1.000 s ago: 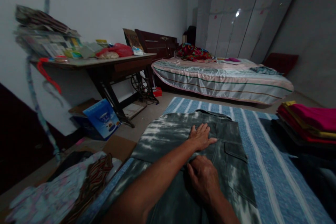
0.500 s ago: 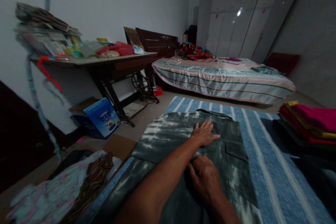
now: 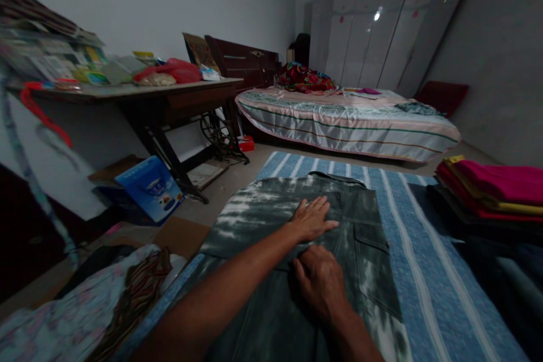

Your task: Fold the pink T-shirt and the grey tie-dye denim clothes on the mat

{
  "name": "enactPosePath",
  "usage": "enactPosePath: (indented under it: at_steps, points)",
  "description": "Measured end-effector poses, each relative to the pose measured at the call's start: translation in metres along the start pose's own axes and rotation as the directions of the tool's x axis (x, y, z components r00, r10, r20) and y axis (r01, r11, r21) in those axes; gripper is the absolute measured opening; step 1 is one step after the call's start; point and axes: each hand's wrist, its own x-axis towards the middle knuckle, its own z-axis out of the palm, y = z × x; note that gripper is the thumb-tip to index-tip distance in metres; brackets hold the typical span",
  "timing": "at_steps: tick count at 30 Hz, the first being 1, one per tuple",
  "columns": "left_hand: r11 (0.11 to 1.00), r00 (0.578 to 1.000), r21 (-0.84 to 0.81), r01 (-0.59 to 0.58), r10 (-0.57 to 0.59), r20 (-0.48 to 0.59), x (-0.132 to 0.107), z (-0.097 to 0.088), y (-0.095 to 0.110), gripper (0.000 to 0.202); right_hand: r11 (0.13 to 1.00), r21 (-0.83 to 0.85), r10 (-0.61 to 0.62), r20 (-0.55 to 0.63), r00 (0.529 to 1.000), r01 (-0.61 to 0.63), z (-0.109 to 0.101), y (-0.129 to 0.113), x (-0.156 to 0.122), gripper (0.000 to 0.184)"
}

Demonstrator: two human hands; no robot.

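Observation:
A dark green, white-streaked jacket (image 3: 263, 209) lies spread on a blue striped sheet, its collar at the far end and a flapped pocket on its right side. My left hand (image 3: 313, 218) rests flat on the upper part, fingers stretched and spread. Just nearer to me, my right hand (image 3: 322, 278) is closed against the jacket's middle, fingers curled into the cloth. Its fingertips are hidden beneath it.
Folded clothes (image 3: 500, 184) are stacked on the right of the striped sheet (image 3: 413, 249). A sewing-machine table (image 3: 182, 93) and blue box (image 3: 155, 189) stand left. Crumpled fabric (image 3: 80, 300) lies at lower left. Beyond is a bed (image 3: 339, 121).
The view has turned slightly right, so the room appears shifted left. Both hands keep nearly the same places on the jacket.

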Motion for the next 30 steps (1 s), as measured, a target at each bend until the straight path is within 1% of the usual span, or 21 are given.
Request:
enactPosePath:
  at_steps: [2, 4, 9, 12, 15, 18, 22, 25, 28, 30]
  points:
    - [1.000, 0.999, -0.001, 0.027, -0.027, 0.041, -0.008, -0.002, -0.005, 0.073, 1.000, 0.008, 0.000, 0.013, 1.000, 0.000, -0.002, 0.000, 0.001, 0.017]
    - [0.999, 0.997, 0.000, 0.047, -0.047, 0.057, -0.010, -0.005, -0.009, 0.075, 1.000, 0.015, 0.005, 0.019, 1.000, -0.005, -0.002, 0.000, 0.000, 0.018]
    - [0.998, 0.997, 0.020, 0.063, -0.064, 0.053, -0.003, -0.008, -0.009, 0.077, 1.000, 0.018, 0.002, 0.011, 1.000, -0.002, -0.001, 0.001, -0.001, 0.021]
    - [0.994, 0.994, 0.031, 0.100, -0.101, 0.037, -0.003, -0.010, -0.011, 0.075, 1.000, 0.017, -0.003, 0.009, 1.000, 0.003, -0.002, 0.000, -0.001, 0.021]
    - [0.984, 0.985, 0.058, 0.171, -0.171, 0.001, -0.014, -0.012, -0.022, 0.070, 1.000, 0.015, -0.005, 0.005, 1.000, 0.005, -0.003, -0.001, -0.001, 0.021]
    - [0.966, 0.971, 0.101, 0.239, -0.235, -0.049, -0.034, -0.014, -0.039, 0.068, 1.000, 0.012, 0.007, 0.009, 1.000, -0.007, -0.004, -0.002, 0.000, 0.021]
    - [0.953, 0.959, 0.112, 0.282, -0.275, -0.071, -0.058, -0.015, -0.059, 0.069, 1.000, 0.021, 0.010, 0.028, 1.000, -0.010, -0.004, -0.001, -0.001, 0.023]
    - [0.948, 0.954, 0.111, 0.298, -0.292, -0.065, -0.065, -0.016, -0.064, 0.070, 0.999, 0.041, -0.001, 0.036, 0.999, 0.000, -0.004, 0.001, -0.002, 0.025]
    - [0.944, 0.949, 0.102, 0.315, -0.309, -0.067, -0.065, -0.017, -0.064, 0.069, 0.999, 0.054, -0.010, 0.036, 0.999, 0.008, -0.005, 0.002, -0.003, 0.028]
    - [0.917, 0.920, 0.092, 0.387, -0.378, -0.108, -0.064, -0.016, -0.064, 0.069, 0.998, 0.058, -0.013, 0.038, 0.999, 0.010, -0.005, 0.002, -0.003, 0.028]
